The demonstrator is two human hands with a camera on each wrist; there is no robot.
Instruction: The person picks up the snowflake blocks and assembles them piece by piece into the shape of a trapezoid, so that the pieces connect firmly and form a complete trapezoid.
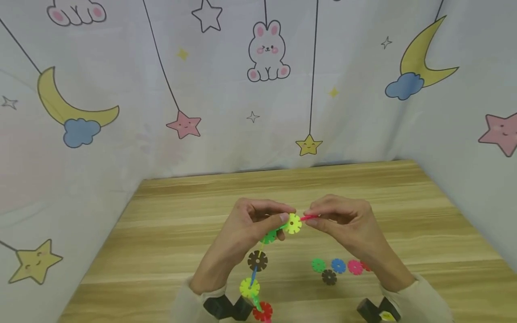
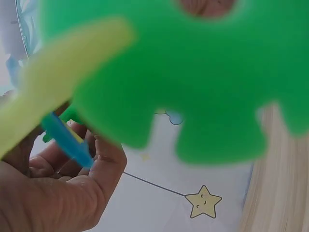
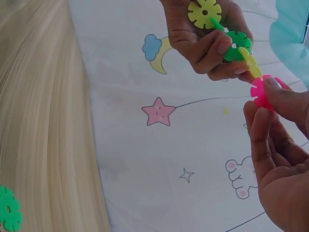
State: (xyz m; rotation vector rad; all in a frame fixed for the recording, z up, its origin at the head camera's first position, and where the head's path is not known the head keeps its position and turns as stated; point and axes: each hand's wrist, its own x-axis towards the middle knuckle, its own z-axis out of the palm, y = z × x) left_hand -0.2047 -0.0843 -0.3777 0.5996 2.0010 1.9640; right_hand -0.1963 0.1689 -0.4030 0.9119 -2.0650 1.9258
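A chain of notched snowflake discs hangs from my left hand point(image 1: 242, 229), whose thumb and fingers pinch it near a yellow disc point(image 1: 294, 223). My right hand point(image 1: 351, 217) pinches a pink disc point(image 3: 259, 92), seen edge-on in the head view. That disc meets the edge of the yellow one between the hands. Farther down the chain come a green disc point(image 1: 268, 236), a brown disc point(image 1: 257, 260), another yellow disc point(image 1: 249, 287) and a red disc point(image 1: 264, 309). Close to the left wrist camera, a blurred green disc point(image 2: 217, 87) hides much of the view.
On the wooden table point(image 1: 194, 193), near my right forearm, lie loose discs: green point(image 1: 318, 265), blue point(image 1: 338, 266), brown point(image 1: 329, 277), pink point(image 1: 355, 267) and a partly covered red one point(image 1: 365, 266). A printed white curtain point(image 1: 226, 148) surrounds the table's back and sides.
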